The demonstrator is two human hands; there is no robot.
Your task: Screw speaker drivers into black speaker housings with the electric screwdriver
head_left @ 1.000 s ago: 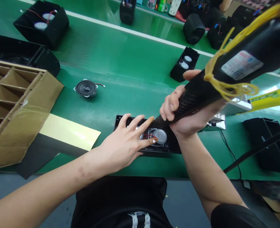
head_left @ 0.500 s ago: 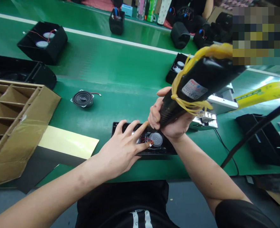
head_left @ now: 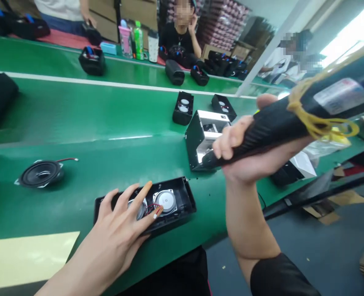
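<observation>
My left hand [head_left: 126,222] spans a black speaker box [head_left: 184,197], fingers spread across its top and thumb at its near side, holding it on the bench. Inside the box are two round speakers [head_left: 165,201] with silver backs, one partly hidden by my fingers. Thin red wires with a small white plug lie by my little finger. My right hand [head_left: 249,152] is wrapped round a black electric screwdriver [head_left: 274,127] bound with a yellow band. Its narrow front end is at the opening of a small black-and-white machine [head_left: 197,139], likely a screw feeder; the bit's tip cannot be made out.
A loose speaker [head_left: 41,173] with a wire lies at left, beyond a yellow sheet [head_left: 24,259]. More speaker boxes [head_left: 183,107] stand behind the machine. Across the green bench [head_left: 107,111] are bottles [head_left: 138,40], a blue box [head_left: 108,48] and seated people.
My right hand has lifted the screwdriver off the speaker box and moved it right to the machine. My left hand stays on the box. The view has swung right and up.
</observation>
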